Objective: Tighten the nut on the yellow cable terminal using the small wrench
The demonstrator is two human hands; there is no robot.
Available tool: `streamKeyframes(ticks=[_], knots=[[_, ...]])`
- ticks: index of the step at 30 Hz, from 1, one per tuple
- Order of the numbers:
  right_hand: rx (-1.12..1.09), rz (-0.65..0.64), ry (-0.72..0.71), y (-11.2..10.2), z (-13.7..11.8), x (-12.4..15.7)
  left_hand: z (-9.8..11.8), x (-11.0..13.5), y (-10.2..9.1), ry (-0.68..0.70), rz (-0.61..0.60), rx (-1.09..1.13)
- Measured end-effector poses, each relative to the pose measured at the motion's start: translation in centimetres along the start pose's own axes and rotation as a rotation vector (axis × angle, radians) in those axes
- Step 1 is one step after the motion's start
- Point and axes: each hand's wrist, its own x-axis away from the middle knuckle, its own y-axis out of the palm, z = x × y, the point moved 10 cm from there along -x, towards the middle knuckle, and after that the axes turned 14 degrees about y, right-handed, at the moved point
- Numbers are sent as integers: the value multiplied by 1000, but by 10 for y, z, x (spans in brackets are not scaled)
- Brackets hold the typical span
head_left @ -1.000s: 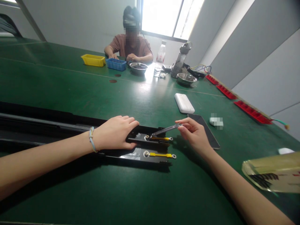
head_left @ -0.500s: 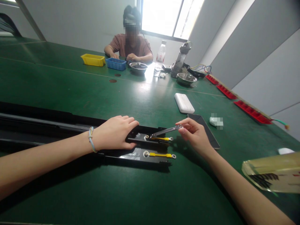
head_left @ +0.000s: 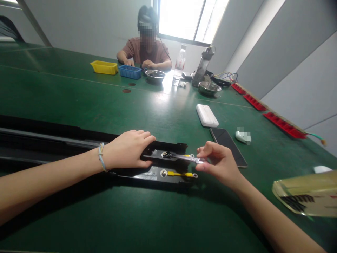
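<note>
My left hand (head_left: 131,149) is wrapped over the long black metal rails (head_left: 89,135), near their right end. In my right hand (head_left: 217,163), thumb and fingers pinch the open end of a silver wrench (head_left: 186,158). The wrench's other end sits at the nut (head_left: 165,154) on the far rail. There a yellow wire lug (head_left: 190,155) lies partly hidden behind the wrench. On the near rail, a second yellow wire with ring ends (head_left: 181,174) is fastened under a nut (head_left: 164,173).
Beyond my right hand lie a dark phone (head_left: 229,146), a white power bank (head_left: 207,116) and a pale mouse-shaped object (head_left: 242,137). A yellowish clear container (head_left: 305,193) is at right. Across the green table, a person sits behind yellow (head_left: 104,67) and blue bins (head_left: 130,72).
My right hand has swung the wrench's free end toward me, lowering it in view. The left hand stays on the rails.
</note>
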Motion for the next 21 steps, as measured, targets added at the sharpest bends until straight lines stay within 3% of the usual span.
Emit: streamKeyframes(ticks=[10, 21], knots=[[68, 134, 71, -24, 10, -11, 0, 0, 0, 5, -3, 8], [-38, 115, 191, -31, 44, -25, 1, -2, 0, 4, -4, 10]])
